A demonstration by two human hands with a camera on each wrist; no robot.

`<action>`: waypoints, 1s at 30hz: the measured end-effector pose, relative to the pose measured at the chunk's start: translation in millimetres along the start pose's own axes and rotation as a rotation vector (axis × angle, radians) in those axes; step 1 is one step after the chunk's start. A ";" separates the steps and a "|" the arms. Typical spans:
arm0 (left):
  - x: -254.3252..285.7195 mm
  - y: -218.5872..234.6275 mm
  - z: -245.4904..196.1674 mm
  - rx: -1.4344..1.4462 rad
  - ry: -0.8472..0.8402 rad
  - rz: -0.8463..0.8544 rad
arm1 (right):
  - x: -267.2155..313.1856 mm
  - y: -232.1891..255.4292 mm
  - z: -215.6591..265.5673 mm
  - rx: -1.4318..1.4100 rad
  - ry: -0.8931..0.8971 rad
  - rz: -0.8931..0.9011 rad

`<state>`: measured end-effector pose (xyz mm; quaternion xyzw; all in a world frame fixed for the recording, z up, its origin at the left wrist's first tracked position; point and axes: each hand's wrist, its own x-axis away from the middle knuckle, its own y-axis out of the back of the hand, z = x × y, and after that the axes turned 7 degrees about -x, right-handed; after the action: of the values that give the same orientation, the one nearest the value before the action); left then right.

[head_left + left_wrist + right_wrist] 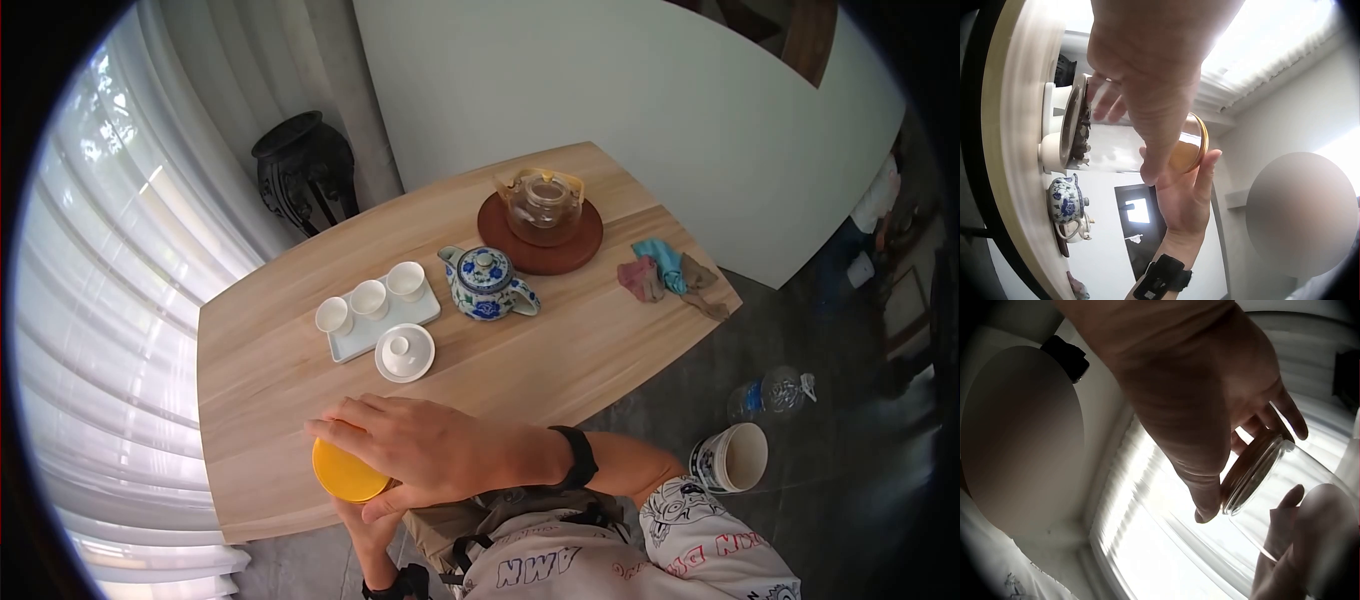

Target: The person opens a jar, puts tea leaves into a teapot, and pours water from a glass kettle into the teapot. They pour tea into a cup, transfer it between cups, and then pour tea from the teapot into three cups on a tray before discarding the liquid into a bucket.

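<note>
My left hand (372,540) grips the body of a clear jar (1110,149), held upright over the table's near edge. Dark dried leaves (1082,140) lie at the jar's bottom. A yellow lid (350,472) covers its top. Across that lid reaches my right hand (430,445), thumb on one side and fingers on the other, gripping the rim. In the right wrist view the lid (1254,469) sits on the jar's mouth, with the left fingers around the clear wall below. The right hand hides part of the jar in the head view.
Beyond the hands are a white lidded bowl (405,354), a tray (350,349) with three white cups, and a blue-and-white teapot (483,285). A glass teapot (543,210) stands on a round brown board (575,255). Crumpled cloths (660,268) lie at right; a bin (728,460) is on the floor.
</note>
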<state>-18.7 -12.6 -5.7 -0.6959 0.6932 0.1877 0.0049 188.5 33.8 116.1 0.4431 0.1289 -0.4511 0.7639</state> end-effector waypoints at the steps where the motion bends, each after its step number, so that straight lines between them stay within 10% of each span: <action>1: -0.2 2.2 2.5 -0.035 -0.020 0.015 | -0.7 1.3 1.7 -0.009 -0.036 0.027; 30: -6.4 -3.7 -15.7 -0.008 0.000 -0.072 | -3.3 7.4 4.7 -0.063 -0.106 0.045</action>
<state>-11.0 -10.5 9.6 -0.7204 0.6668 0.1904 0.0089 191.6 33.5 124.9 0.3971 0.0925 -0.4521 0.7933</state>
